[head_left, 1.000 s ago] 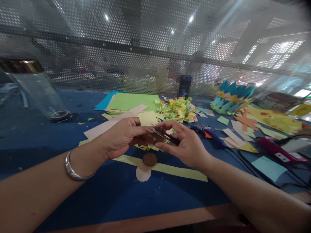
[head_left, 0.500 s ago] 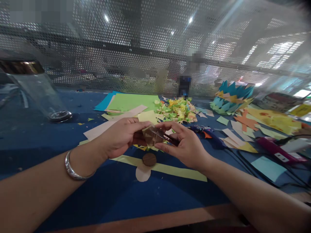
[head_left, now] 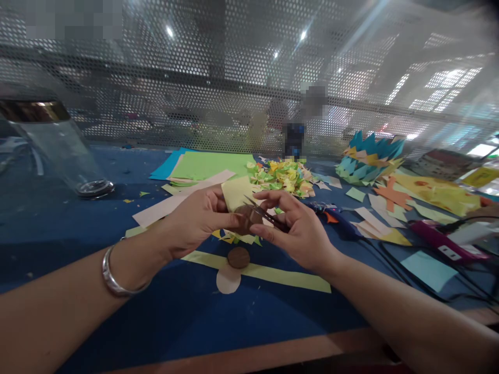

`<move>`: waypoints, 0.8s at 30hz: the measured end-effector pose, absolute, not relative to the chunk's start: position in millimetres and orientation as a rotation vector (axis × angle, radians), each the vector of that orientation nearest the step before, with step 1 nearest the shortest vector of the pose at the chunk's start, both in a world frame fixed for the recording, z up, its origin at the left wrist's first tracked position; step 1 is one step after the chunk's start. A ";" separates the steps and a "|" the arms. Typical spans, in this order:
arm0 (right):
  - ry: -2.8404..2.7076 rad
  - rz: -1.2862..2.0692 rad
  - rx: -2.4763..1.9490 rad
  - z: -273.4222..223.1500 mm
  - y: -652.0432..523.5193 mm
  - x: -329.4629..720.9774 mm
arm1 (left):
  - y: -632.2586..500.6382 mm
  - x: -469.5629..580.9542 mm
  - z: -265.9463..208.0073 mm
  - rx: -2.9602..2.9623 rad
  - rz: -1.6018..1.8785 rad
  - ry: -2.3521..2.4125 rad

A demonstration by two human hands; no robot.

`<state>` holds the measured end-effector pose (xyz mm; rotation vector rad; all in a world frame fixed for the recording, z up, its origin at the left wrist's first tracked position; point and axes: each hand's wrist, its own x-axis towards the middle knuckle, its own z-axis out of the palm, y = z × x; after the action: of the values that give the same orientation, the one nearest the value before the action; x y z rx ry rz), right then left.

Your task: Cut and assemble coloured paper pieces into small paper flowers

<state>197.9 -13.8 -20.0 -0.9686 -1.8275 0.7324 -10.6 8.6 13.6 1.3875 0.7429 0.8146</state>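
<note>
Head camera view: the left hand has its thumb and fingers closed in a pinch on a yellow paper piece, held up over the middle of the blue table. The right hand is curled around the scissors, whose blades point up and leftward across the lower edge of the paper; how far the blades are parted I cannot tell. A shaded brown piece shows between the two thumbs, too dim to identify. Just below lie a wooden disc, partly over a pale round disc, and a yellow-green strip running behind both

As for writing, the yellow label at the far right is too blurred to read, and so are the markings on the blue glue gun near the right hand

Towards the wearer, plain blue surface runs from the pale round disc to the brown front edge. Further left, another stretch reaches to a tilted-looking glass jar. Room is tighter behind the hands, with green sheets and a heap of cuttings, and on the right, with dark cables, a magenta power strip and a light blue square
</note>
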 end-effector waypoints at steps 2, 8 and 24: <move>-1.748 0.776 -0.967 -20.1 -12.2 197.2 | 7.1 -9.7 15.2 1.420 0.838 0.733; -1.636 0.890 -0.926 -22.0 -7.2 195.7 | 0.7 -5.3 15.8 1.448 0.914 0.754; -1.626 0.898 -0.884 -20.7 -7.0 196.4 | -1.2 -3.1 3.5 1.254 0.911 0.832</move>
<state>196.4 -7.0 -20.7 -0.8845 -1.6264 0.8976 -3.1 -1.2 3.5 1.2540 0.8316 0.9109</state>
